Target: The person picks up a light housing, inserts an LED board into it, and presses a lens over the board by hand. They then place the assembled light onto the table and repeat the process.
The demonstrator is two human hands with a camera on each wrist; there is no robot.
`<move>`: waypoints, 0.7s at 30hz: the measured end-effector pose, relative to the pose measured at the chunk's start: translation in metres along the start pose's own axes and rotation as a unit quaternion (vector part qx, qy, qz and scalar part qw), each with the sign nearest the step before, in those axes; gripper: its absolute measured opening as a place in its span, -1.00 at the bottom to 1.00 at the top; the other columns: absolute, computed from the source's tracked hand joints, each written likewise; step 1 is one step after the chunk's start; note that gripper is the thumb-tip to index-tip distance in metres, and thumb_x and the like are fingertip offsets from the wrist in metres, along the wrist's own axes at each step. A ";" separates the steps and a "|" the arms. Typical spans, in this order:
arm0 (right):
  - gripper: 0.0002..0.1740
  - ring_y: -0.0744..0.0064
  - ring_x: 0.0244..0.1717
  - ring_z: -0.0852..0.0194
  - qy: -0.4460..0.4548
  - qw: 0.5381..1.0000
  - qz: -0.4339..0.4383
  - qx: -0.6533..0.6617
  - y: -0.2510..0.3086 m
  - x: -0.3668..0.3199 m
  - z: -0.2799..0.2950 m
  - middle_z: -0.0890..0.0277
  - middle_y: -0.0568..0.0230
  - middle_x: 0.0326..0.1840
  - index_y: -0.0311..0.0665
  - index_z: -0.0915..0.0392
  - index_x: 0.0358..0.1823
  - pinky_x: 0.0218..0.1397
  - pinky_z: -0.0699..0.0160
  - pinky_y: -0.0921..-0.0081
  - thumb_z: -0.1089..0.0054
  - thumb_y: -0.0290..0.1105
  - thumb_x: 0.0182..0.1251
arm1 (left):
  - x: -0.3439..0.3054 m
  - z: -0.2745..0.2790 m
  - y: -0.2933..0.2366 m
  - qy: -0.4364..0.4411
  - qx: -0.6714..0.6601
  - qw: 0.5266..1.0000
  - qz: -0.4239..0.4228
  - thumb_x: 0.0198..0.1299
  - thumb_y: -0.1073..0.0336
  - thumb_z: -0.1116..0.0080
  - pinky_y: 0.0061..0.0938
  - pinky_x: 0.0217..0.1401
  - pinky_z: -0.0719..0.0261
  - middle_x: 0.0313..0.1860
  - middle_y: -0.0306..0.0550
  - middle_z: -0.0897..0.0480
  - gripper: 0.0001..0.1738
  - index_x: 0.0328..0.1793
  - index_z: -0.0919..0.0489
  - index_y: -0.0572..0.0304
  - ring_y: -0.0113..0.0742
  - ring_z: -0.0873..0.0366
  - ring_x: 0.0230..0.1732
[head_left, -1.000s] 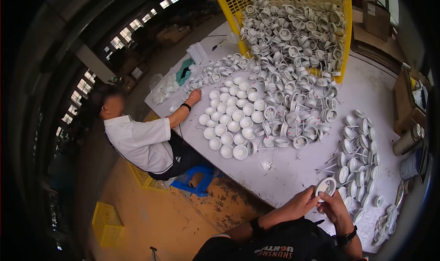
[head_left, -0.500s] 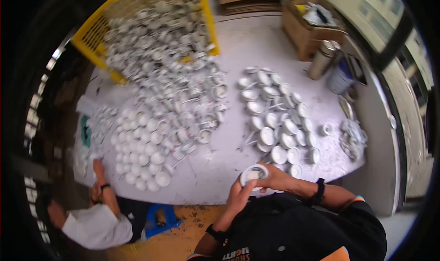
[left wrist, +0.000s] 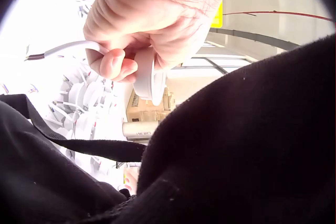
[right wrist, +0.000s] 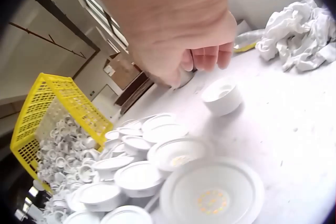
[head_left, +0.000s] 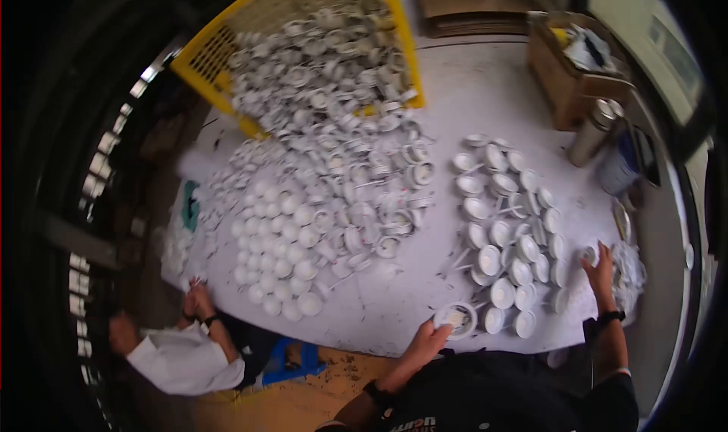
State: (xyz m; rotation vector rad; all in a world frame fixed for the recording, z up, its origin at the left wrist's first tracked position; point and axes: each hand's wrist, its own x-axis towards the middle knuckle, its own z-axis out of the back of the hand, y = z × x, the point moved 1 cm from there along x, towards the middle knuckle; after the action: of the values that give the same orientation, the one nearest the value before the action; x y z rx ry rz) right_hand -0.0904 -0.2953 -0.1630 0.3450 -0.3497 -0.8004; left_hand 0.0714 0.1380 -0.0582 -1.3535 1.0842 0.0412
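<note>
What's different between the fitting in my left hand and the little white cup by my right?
The left hand grips the fitting; the little cup sits free near the right hand. The fitting is wider and flatter, the cup smaller and deeper. The fitting trails a wire; the cup shows none. Both are white and round.

We read the round white plastic downlight held in our left hand as smooth, faintly glossy plastic, like the small white plastic cup. The white tabletop looks matt and scuffed. The yellow perforated plastic crate has a dull sheen, the brown cardboard box is rough and matt, the cylindrical metal flask brushed, the crumpled white cloth soft and wrinkled, our black cloth top matt.
</note>
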 end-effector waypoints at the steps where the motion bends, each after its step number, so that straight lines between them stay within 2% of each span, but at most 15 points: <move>1: -0.24 -0.03 0.14 -0.27 0.009 0.999 0.028 -0.013 -0.018 0.004 -0.009 -0.29 -0.06 0.15 -0.38 -0.26 0.20 0.21 -0.26 0.26 -0.34 -0.38 -0.10 | 0.006 -0.003 0.003 0.017 0.000 1.000 -0.021 0.21 0.23 0.02 -0.74 -0.57 -0.22 -0.53 -0.36 -0.37 -0.71 -0.04 -0.46 0.26 -0.66 -0.20 -0.59; 4: -0.33 -0.06 0.07 -0.32 0.091 0.996 0.002 -0.009 -0.060 0.017 -0.031 -0.35 -0.06 0.06 -0.37 -0.33 0.12 0.15 -0.30 0.22 -0.32 -0.45 -0.12 | 0.011 -0.010 -0.004 0.015 -0.001 0.998 -0.059 0.22 0.21 0.05 -0.70 -0.61 -0.18 -0.54 -0.34 -0.36 -0.70 -0.03 -0.46 0.25 -0.65 -0.19 -0.61; 6: -0.37 -0.05 0.05 -0.33 0.030 0.998 0.059 -0.024 -0.074 0.018 -0.039 -0.37 -0.07 0.02 -0.37 -0.35 0.09 0.11 -0.33 0.22 -0.31 -0.45 -0.12 | 0.011 -0.007 -0.001 0.002 -0.023 0.998 -0.053 0.22 0.21 0.05 -0.69 -0.60 -0.20 -0.54 -0.34 -0.36 -0.70 -0.03 -0.45 0.25 -0.64 -0.20 -0.60; 9: -0.36 -0.04 0.04 -0.34 0.016 0.997 0.076 -0.031 -0.082 0.018 -0.040 -0.38 -0.07 -0.01 -0.37 -0.35 0.10 0.09 -0.35 0.22 -0.31 -0.44 -0.11 | 0.016 -0.011 0.004 0.008 -0.038 0.998 -0.058 0.21 0.21 0.03 -0.68 -0.59 -0.22 -0.54 -0.33 -0.37 -0.69 -0.04 -0.46 0.26 -0.63 -0.21 -0.60; 12: -0.35 0.00 0.04 -0.36 0.057 0.997 0.033 -0.029 -0.095 0.020 -0.047 -0.38 -0.05 -0.01 -0.37 -0.35 0.11 0.08 -0.37 0.25 -0.33 -0.42 -0.10 | 0.009 -0.010 0.003 -0.021 -0.032 0.997 -0.066 0.20 0.21 0.02 -0.68 -0.60 -0.21 -0.54 -0.33 -0.37 -0.70 -0.05 -0.46 0.26 -0.63 -0.21 -0.61; 13: -0.33 0.03 0.04 -0.38 0.098 0.995 -0.022 -0.008 -0.069 0.017 -0.032 -0.39 -0.03 -0.01 -0.36 -0.34 0.14 0.08 -0.39 0.26 -0.34 -0.41 -0.09 | 0.005 -0.012 -0.004 -0.030 -0.022 0.997 -0.064 0.20 0.21 0.01 -0.68 -0.60 -0.21 -0.54 -0.33 -0.38 -0.70 -0.06 -0.46 0.26 -0.64 -0.21 -0.61; 14: -0.33 0.06 0.00 -0.41 0.073 0.997 0.003 0.031 -0.066 0.011 -0.032 -0.39 -0.02 -0.02 -0.36 -0.34 0.14 0.03 -0.43 0.29 -0.35 -0.40 -0.09 | -0.001 -0.013 -0.010 -0.031 -0.014 0.998 -0.052 0.21 0.22 0.01 -0.69 -0.60 -0.19 -0.56 -0.35 -0.37 -0.72 -0.07 -0.47 0.27 -0.65 -0.20 -0.62; 15: -0.34 0.04 -0.04 -0.43 0.079 0.995 -0.034 0.052 -0.029 0.006 -0.012 -0.41 -0.03 -0.03 -0.36 -0.37 0.11 0.00 -0.43 0.28 -0.37 -0.39 -0.12 | 0.001 -0.009 -0.001 -0.025 -0.042 0.998 -0.036 0.20 0.25 0.00 -0.71 -0.61 -0.17 -0.58 -0.36 -0.37 -0.74 -0.10 -0.48 0.28 -0.66 -0.19 -0.63; 16: -0.32 0.09 -0.09 -0.47 0.069 0.998 -0.002 -0.005 -0.027 0.005 -0.010 -0.43 0.00 -0.01 -0.37 -0.39 0.10 -0.02 -0.45 0.31 -0.40 -0.38 -0.14 | -0.006 -0.012 -0.010 -0.041 -0.058 0.997 -0.022 0.20 0.28 0.00 -0.71 -0.63 -0.12 -0.61 -0.36 -0.36 -0.78 -0.15 -0.48 0.28 -0.67 -0.17 -0.65; 18: -0.35 0.04 -0.03 -0.42 0.067 0.997 -0.032 -0.005 0.017 0.001 0.014 -0.44 0.00 -0.05 -0.34 -0.43 0.04 0.03 -0.40 0.30 -0.41 -0.30 -0.17 | -0.008 -0.008 -0.010 -0.014 -0.069 0.997 -0.026 0.18 0.35 0.01 -0.71 -0.63 -0.14 -0.54 -0.35 -0.39 -0.78 -0.10 -0.47 0.30 -0.66 -0.18 -0.63; 19: -0.35 0.04 -0.01 -0.41 0.058 0.998 -0.018 0.014 0.008 0.000 0.008 -0.44 0.00 -0.04 -0.32 -0.44 0.04 0.04 -0.39 0.31 -0.41 -0.26 -0.16 | -0.009 -0.009 -0.010 -0.024 -0.087 0.996 -0.016 0.16 0.37 0.00 -0.71 -0.64 -0.13 -0.54 -0.33 -0.40 -0.80 -0.12 -0.46 0.31 -0.66 -0.19 -0.63; 20: -0.35 0.05 -0.01 -0.41 0.054 0.998 -0.033 -0.011 0.016 0.001 0.011 -0.45 0.01 -0.05 -0.32 -0.45 0.03 0.05 -0.40 0.31 -0.42 -0.23 -0.15 | -0.007 -0.011 -0.010 0.004 -0.081 0.997 -0.015 0.16 0.37 0.00 -0.71 -0.64 -0.13 -0.54 -0.33 -0.40 -0.80 -0.12 -0.46 0.31 -0.66 -0.19 -0.63; 21: -0.35 0.07 -0.01 -0.41 0.057 0.998 -0.039 -0.012 0.022 0.001 0.015 -0.45 0.04 -0.05 -0.32 -0.45 0.04 0.05 -0.40 0.31 -0.42 -0.22 -0.15 | -0.008 -0.010 -0.009 -0.015 -0.079 0.997 -0.014 0.16 0.38 0.00 -0.71 -0.65 -0.12 -0.54 -0.32 -0.40 -0.81 -0.13 -0.46 0.32 -0.66 -0.19 -0.63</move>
State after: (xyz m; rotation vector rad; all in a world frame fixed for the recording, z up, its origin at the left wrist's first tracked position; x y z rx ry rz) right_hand -0.0827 -0.2843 -0.1404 0.3820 -0.2219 -0.8561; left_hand 0.0665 0.1317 -0.0450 -1.5045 1.0549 0.1289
